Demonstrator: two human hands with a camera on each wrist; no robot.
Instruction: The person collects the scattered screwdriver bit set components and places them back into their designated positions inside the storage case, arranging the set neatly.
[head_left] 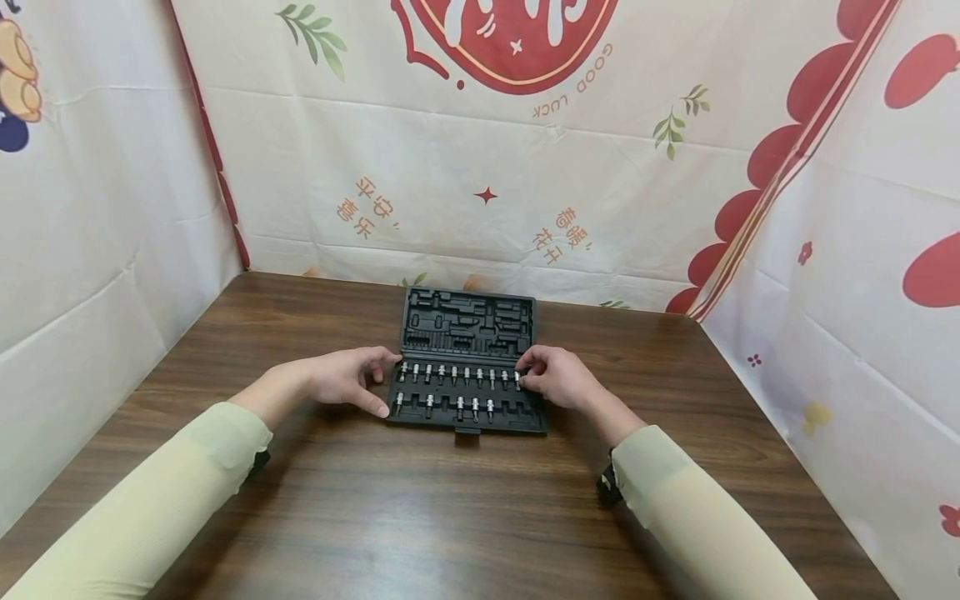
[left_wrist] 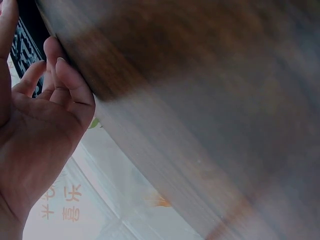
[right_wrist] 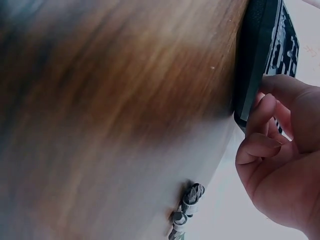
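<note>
An open black tool case (head_left: 470, 358) lies on the table, its moulded lid leaning up at the back. Silver bit sockets (head_left: 453, 374) stand in a full-looking upper row, and several more sockets (head_left: 475, 408) sit with gaps in the lower row. My left hand (head_left: 341, 379) rests at the case's left edge, thumb at the near corner and fingers loosely spread. With bent fingers, my right hand (head_left: 558, 379) pinches the bit socket (head_left: 517, 380) at the upper row's right end. The wrist views show the case's side (right_wrist: 252, 55) and both hands, but hide the pinched socket.
A brown wooden table (head_left: 420, 508) carries the case near its far edge. Printed white cloth (head_left: 465, 167) hangs behind it and along both sides. A small latch tab (head_left: 467, 433) sticks out from the case's front edge.
</note>
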